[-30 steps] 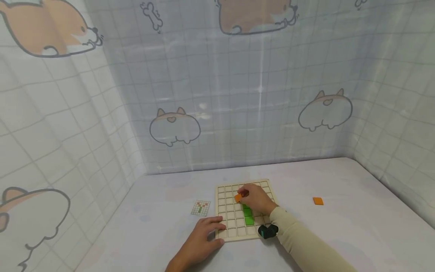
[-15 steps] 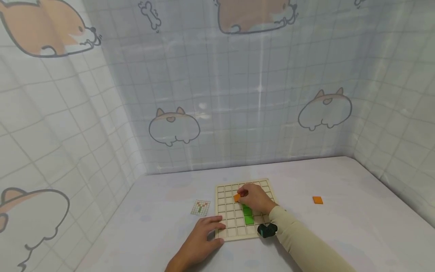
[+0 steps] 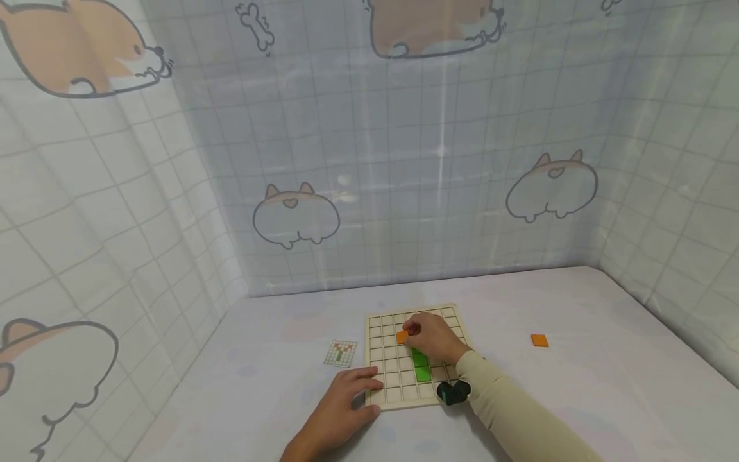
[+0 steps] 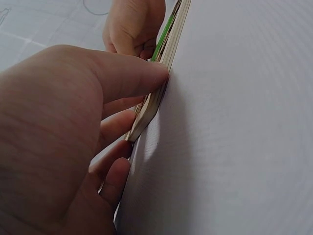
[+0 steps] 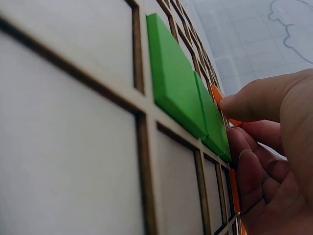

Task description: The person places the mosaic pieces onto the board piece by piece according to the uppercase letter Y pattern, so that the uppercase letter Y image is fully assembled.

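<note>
My right hand (image 3: 435, 337) pinches an orange square tile (image 3: 401, 337) between thumb and fingertips, low over a pale wooden grid board (image 3: 393, 380). In the right wrist view the tile (image 5: 218, 94) tilts at the fingertips, just past a line of green tiles (image 5: 176, 78) set in the board's cells. More orange (image 5: 235, 191) shows on the board beneath that hand, partly hidden. My left hand (image 3: 346, 404) rests at the near left corner, its spread fingers on the left edge. The left wrist view shows the thumb (image 4: 142, 73) along the board's near side.
Left of the board lies a small pattern card (image 3: 341, 353) with a green and orange Y figure on a grid. A loose orange tile (image 3: 539, 341) lies to the right on the white table (image 3: 277, 359). Patterned curtain walls (image 3: 392, 192) enclose the back and sides.
The pinched orange tile has shifted very slightly left at the right fingertips. Both hands otherwise stay almost still, and the board keeps its place.
</note>
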{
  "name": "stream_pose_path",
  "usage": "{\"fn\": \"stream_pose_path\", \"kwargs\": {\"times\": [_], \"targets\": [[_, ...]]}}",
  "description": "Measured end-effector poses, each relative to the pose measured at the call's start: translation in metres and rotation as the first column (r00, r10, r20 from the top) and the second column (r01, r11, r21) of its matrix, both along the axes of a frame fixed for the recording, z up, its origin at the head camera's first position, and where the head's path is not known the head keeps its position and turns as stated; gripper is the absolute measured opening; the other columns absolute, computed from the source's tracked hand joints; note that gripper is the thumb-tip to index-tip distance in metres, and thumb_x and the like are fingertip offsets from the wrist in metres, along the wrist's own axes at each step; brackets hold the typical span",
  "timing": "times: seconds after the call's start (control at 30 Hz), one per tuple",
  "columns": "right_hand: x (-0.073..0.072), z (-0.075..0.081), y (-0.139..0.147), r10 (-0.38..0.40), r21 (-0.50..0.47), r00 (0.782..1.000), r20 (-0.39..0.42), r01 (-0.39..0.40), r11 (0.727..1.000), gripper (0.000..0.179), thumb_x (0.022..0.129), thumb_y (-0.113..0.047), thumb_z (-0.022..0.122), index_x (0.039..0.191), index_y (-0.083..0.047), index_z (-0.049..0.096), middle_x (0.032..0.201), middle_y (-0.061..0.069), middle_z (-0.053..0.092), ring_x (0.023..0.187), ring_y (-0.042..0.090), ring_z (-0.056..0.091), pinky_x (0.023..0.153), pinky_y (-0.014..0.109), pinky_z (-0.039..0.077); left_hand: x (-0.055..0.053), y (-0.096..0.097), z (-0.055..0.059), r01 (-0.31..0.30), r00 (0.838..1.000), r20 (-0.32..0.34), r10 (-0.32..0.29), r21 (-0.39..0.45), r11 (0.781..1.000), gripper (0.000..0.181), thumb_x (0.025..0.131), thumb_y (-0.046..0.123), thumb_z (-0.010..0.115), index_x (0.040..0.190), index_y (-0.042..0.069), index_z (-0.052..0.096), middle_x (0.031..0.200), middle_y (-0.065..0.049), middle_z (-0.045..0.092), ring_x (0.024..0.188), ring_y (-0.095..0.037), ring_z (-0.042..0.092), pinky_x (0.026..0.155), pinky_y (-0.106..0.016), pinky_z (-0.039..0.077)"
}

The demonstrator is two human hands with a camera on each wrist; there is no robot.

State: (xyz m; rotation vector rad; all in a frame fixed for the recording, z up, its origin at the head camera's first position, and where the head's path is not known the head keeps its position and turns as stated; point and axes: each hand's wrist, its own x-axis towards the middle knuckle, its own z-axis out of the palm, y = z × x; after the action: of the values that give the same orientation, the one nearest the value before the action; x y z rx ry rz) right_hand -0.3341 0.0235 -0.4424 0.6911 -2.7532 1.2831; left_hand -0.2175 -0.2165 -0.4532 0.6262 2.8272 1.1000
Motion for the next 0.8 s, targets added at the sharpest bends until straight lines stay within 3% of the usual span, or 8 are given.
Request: {"fn": "stream_pose_path", "kwargs": {"times": [0.8], "targets": [[-0.0005,-0.0025,-0.0016,-0.002,0.013,0.999,-0.034,0.003,1.000,0.016,0.089,-0.008,0.071,0.105,-0.006,0.072,0.094,-0.001,0.064,0.085,0.013,0.059,0.077,0.035,0.051,0.0025,-0.0010,0.0014,0.017,1.000,-0.023,-0.017,0.012,1.000,0.031,0.091,0.035,0.071,0.120,0.026,0.071,0.143,0.004,0.053,0.132,-0.031,0.041,0.107,-0.058,0.034]]}}
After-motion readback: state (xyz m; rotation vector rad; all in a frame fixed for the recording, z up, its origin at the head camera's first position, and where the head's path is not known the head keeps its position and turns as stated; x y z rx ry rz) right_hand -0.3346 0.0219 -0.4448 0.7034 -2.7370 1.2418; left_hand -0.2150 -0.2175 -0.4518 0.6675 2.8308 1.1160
